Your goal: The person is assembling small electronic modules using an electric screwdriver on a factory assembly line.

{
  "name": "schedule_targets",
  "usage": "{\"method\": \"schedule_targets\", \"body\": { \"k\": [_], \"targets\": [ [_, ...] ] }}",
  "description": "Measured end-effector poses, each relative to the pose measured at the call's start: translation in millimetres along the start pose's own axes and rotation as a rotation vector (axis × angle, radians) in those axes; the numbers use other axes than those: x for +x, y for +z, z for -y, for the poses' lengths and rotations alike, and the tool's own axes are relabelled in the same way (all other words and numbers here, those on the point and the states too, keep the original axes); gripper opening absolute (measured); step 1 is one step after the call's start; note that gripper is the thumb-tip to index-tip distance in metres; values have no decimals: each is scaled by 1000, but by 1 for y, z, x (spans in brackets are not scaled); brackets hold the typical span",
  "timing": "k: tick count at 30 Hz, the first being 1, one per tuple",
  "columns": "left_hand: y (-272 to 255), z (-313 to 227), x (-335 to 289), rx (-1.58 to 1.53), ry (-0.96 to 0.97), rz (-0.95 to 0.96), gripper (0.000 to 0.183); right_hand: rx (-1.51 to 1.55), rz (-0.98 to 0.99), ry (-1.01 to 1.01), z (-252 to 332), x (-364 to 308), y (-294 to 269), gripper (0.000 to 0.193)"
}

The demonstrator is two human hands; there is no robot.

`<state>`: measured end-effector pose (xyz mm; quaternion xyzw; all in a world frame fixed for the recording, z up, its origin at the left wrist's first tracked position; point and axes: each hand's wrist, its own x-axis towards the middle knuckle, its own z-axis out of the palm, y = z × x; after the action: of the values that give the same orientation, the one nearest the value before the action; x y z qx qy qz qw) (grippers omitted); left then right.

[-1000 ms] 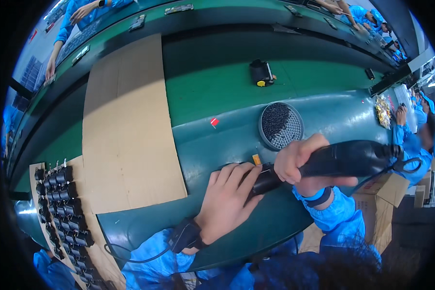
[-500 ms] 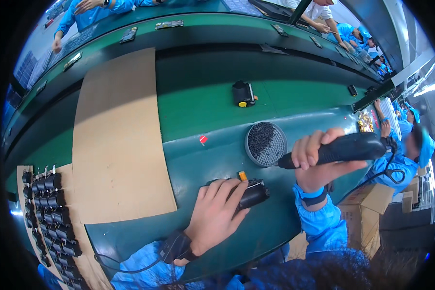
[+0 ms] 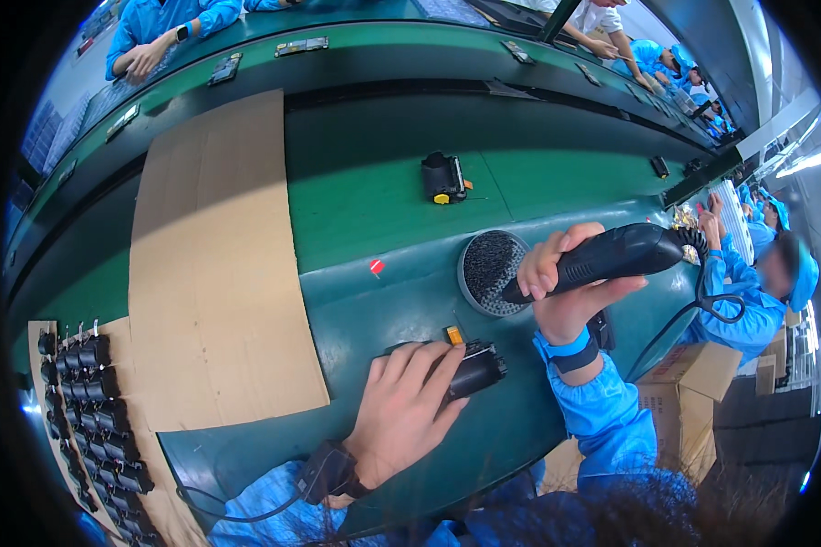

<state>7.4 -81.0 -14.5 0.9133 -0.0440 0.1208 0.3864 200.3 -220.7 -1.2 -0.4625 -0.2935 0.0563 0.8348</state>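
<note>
Delta first: one second back, we have the black hand tool (image 3: pixel 625 253) with its nose at the right end of the black unit (image 3: pixel 477 372). Half a second back, the nose is at the rim of the round grey dish (image 3: pixel 462 278). Now we see it further left, over the dish's right-hand part and the small dark pieces (image 3: pixel 491 255) in it; whether it touches them, we can't tell. The right hand (image 3: pixel 567 308) travels with the tool, so the unit's right end shows bare, as it does half a second back. The left hand (image 3: pixel 400 412) keeps its place on the unit. At the top left, a co-worker's hands (image 3: pixel 146 56) now come together; half a second back they're apart.

Fingers: on the right we read closed, wrapped round the forward part of the tool body, thumb extended along the near side toward the cable end. The coiled cable (image 3: pixel 693 242) leaves the rear. On the left, fingers lie side by side over the unit, thumb apart on the near edge, so we call it a light grip with the unit in the gap. Undersides of the fingertips are hidden from us.

Location: unit lies on the green bench (image 3: pixel 356 310), nearer us than the dish and well apart from it. Orange tab (image 3: pixel 454 335) sits just beside the index finger, at the unit's far edge.
</note>
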Motion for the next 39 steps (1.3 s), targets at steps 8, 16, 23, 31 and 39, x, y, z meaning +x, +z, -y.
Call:
{"method": "schedule_targets", "body": {
  "k": [8, 16, 23, 31, 39],
  "targets": [
    [0, -1, -3, 31, 8, -6, 64, -46, -14, 52, -1, -5, 3, 95],
    [1, 2, -7, 56, -7, -38, 65, -19, -30, 2, 8, -6, 11, 96],
    [3, 6, -7, -5, -46, -67, 65, 284, 237, -4, 38, -35, 52, 91],
    [5, 6, -7, -36, -50, -68, 65, 341, 308, 48, 18, -54, 56, 96],
    [1, 6, -7, -34, -50, -61, 65, 227, 346, 40, 16, -51, 58, 86]
  ]
}}
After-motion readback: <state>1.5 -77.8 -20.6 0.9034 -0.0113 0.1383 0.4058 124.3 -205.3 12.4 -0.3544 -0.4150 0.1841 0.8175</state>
